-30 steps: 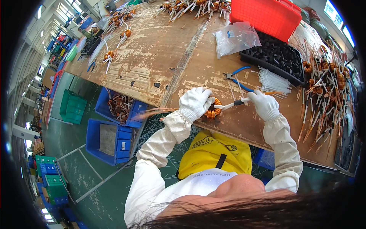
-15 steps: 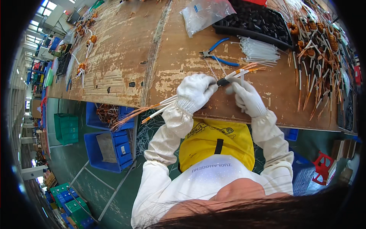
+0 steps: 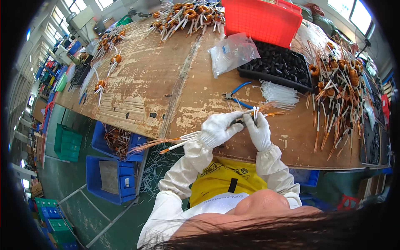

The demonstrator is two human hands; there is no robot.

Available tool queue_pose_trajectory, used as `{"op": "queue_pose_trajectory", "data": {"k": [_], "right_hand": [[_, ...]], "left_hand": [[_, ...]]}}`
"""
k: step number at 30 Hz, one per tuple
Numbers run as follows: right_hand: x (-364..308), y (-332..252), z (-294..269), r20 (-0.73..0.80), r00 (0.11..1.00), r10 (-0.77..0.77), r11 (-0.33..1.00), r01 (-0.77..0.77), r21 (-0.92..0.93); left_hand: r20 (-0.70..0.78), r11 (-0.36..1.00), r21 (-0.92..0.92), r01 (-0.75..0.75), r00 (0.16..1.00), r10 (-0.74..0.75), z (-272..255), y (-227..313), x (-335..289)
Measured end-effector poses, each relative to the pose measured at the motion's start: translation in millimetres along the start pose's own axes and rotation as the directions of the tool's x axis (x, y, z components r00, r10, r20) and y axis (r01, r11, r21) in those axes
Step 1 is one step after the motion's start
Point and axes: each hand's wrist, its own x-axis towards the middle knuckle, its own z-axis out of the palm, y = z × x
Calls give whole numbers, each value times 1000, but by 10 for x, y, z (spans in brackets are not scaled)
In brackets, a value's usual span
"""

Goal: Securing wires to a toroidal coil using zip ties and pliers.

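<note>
My left hand [image 3: 218,129], in a white glove, is closed around a wire bundle [image 3: 183,139] of white-sleeved leads with bare copper ends. The leads stick out past the left wrist, and more copper ends [image 3: 275,113] show beyond my right hand. A black piece on the bundle lies between the hands, mostly hidden by fingers. Also gloved, my right hand [image 3: 258,131] is closed against the bundle, with white cable ties [image 3: 255,110] standing up from its fingertips. Just beyond the hands are blue-handled cutters [image 3: 239,100] and a pile of white cable ties [image 3: 280,95].
A black tray [image 3: 277,81] of small black parts stands before a red basket [image 3: 262,21], beside a clear plastic bag [image 3: 233,54]. Copper-wound coils [image 3: 333,83] with leads are heaped at right. Blue bins [image 3: 110,179] stand below the worn table's left edge.
The view has tilted up, showing the red basket and far coils. My right hand has drawn in closer to the left and covers more of the black piece; the cable ties now stand upright.
</note>
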Motion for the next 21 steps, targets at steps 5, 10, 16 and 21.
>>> {"op": "queue_pose_trajectory", "data": {"k": [5, 10, 16, 21], "right_hand": [[-28, 68, -22, -57, 997, -42, 992, 49, 117], [15, 105, 65, -45, 998, 37, 950, -21, 313], [27, 23, -74, -19, 991, 134, 937, -120, 327], [64, -72, -105, 56, 991, 121, 966, -131, 224]], "left_hand": [[-45, 956, 241, -170, 982, 186, 209, -136, 105], [-58, 913, 338, -228, 963, 262, 185, -229, 66], [-38, 830, 506, -233, 956, 292, 157, -99, 30], [-158, 867, 424, -264, 921, 358, 167, -160, -29]]}}
